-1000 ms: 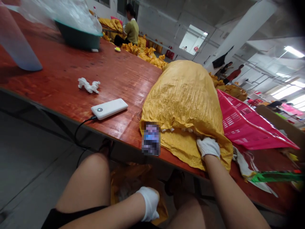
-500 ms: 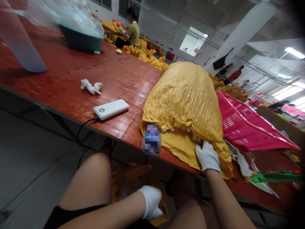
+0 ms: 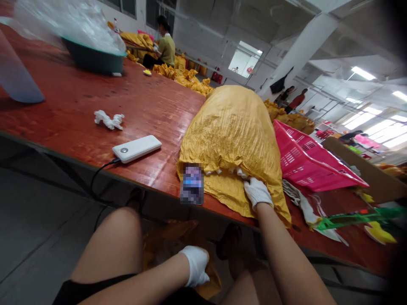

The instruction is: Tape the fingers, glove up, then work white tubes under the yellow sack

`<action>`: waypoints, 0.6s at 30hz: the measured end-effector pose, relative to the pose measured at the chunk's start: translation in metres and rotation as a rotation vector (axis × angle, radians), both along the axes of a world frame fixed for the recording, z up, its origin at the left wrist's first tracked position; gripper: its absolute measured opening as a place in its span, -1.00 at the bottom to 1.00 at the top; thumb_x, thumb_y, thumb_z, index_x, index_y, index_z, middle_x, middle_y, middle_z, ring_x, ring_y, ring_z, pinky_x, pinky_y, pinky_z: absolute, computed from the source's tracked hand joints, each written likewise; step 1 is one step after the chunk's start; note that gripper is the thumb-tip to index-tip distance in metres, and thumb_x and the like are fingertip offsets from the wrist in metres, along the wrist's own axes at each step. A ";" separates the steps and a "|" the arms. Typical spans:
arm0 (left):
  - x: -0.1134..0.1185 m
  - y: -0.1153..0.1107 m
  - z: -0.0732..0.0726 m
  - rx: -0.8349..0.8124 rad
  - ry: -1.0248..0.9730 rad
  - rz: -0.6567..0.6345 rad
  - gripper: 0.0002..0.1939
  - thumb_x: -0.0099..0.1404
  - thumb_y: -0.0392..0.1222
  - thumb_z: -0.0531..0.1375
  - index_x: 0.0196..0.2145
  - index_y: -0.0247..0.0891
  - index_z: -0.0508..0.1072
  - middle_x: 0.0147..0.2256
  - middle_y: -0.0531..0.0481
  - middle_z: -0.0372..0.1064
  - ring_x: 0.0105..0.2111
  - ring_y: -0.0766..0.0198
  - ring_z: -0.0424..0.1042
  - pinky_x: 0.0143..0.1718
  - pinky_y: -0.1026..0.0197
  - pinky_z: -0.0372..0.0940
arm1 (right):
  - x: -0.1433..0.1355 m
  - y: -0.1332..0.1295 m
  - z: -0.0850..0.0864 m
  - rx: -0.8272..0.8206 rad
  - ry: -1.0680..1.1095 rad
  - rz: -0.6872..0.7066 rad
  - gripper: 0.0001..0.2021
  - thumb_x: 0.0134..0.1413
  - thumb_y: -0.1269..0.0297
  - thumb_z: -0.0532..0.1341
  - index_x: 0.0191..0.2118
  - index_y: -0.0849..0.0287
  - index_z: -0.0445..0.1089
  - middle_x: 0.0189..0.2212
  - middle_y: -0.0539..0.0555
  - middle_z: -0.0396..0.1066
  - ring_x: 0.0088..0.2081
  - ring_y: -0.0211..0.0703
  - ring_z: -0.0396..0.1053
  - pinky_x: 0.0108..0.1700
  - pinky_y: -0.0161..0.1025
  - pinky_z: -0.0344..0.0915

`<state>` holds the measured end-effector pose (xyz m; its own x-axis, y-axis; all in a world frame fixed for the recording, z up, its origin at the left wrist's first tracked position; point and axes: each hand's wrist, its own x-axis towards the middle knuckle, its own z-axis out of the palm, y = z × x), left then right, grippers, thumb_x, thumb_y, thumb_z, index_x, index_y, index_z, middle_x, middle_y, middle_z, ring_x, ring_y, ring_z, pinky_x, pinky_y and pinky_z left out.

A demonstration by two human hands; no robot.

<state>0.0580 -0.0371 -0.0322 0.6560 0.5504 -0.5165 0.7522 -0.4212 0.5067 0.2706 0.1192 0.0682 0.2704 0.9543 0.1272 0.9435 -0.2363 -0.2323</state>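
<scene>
A large yellow woven sack lies on the table, its mouth toward me. Several small white tube-like pieces show in the mouth. My right hand, in a white glove, is at the right part of this opening, fingers stretched toward the pieces; its fingertips are partly hidden. Low between my knees is my left hand, also gloved, with fingers curled closed; what they hold, if anything, is hidden. Beneath it stands an open yellow bag with pale contents. A phone leans upright against the sack's left front corner.
On the red-brown table are a white power bank with a black cable, crumpled tissue and a green basin holding clear plastic. A pink basket and a green tool are at right. A person sits farther back.
The view has turned a little right, so everything appears shifted left. My right hand has reached slightly farther into the sack's mouth, near the white pieces. My left hand stays low and closed.
</scene>
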 end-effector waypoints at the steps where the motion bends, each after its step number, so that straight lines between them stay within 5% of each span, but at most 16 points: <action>1: -0.001 0.000 0.000 -0.004 -0.009 0.020 -0.52 0.04 -0.01 0.19 -0.16 -0.42 0.47 -0.22 -0.35 0.46 -0.20 -0.16 0.45 -0.22 0.01 0.35 | -0.002 -0.006 0.001 -0.016 0.012 0.001 -0.54 0.11 0.09 0.00 -0.10 0.35 0.43 -0.22 0.38 0.43 -0.15 0.11 0.38 -0.14 -0.05 0.23; 6: 0.001 0.003 -0.001 -0.129 -0.267 0.236 -0.52 0.07 -0.03 0.18 -0.07 -0.30 0.38 -0.24 -0.18 0.45 -0.25 0.01 0.44 -0.20 0.07 0.31 | -0.011 -0.068 0.012 -0.019 0.111 -0.069 -0.53 0.14 0.08 -0.02 0.16 0.02 0.22 0.04 0.19 0.34 0.03 0.11 0.31 0.05 0.02 0.17; 8: 0.004 0.006 0.000 -0.360 -0.494 0.442 -0.55 0.11 -0.06 0.16 -0.06 -0.30 0.33 -0.26 -0.09 0.42 -0.29 0.17 0.40 -0.21 0.15 0.30 | -0.016 -0.108 0.017 0.055 0.314 -0.073 -0.55 0.15 0.03 0.00 0.13 -0.03 0.24 0.07 0.10 0.32 0.08 0.02 0.26 0.13 -0.03 0.12; 11: 0.006 0.006 0.004 -0.797 -0.822 0.712 -0.57 0.27 0.05 -0.02 -0.05 -0.30 0.23 -0.19 -0.09 0.34 -0.30 0.31 0.36 -0.27 0.19 0.32 | -0.026 -0.167 0.023 -0.123 0.846 0.147 -0.61 0.05 0.01 0.14 -0.08 0.10 0.44 -0.06 0.15 0.43 -0.03 0.02 0.37 0.03 -0.07 0.27; 13: 0.003 0.002 0.006 -1.076 -0.932 0.626 -0.53 0.24 0.16 -0.02 -0.10 -0.28 0.26 -0.19 -0.11 0.34 -0.33 0.30 0.36 -0.35 0.18 0.33 | -0.037 -0.192 0.022 -0.388 0.877 0.349 -0.76 0.02 0.12 0.19 -0.23 0.06 0.50 -0.21 0.10 0.50 -0.16 -0.05 0.44 -0.09 -0.17 0.35; 15: 0.000 -0.005 0.008 -1.280 -0.902 0.366 -0.56 0.08 0.15 0.19 -0.26 -0.28 0.36 -0.32 -0.07 0.39 -0.43 0.28 0.36 -0.45 0.21 0.30 | -0.049 -0.202 0.016 -0.558 0.761 0.478 -0.87 0.03 0.21 0.20 -0.35 -0.03 0.53 -0.40 0.01 0.52 -0.34 -0.14 0.46 -0.27 -0.29 0.37; 18: -0.004 -0.013 0.012 -1.364 -0.718 0.136 -0.71 -0.13 -0.08 0.34 -0.56 -0.27 0.33 -0.65 0.08 0.24 -0.67 0.36 0.21 -0.64 0.29 0.18 | -0.063 -0.201 -0.003 -0.456 0.664 0.504 -0.88 0.02 0.21 0.21 -0.41 -0.06 0.52 -0.47 -0.02 0.50 -0.41 -0.17 0.43 -0.35 -0.34 0.35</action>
<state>0.0543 -0.0503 -0.0206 0.9634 0.0138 -0.2677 0.1834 0.6945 0.6958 0.2081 -0.0821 0.0656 -0.3032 0.8982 -0.3182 0.6678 -0.0380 -0.7434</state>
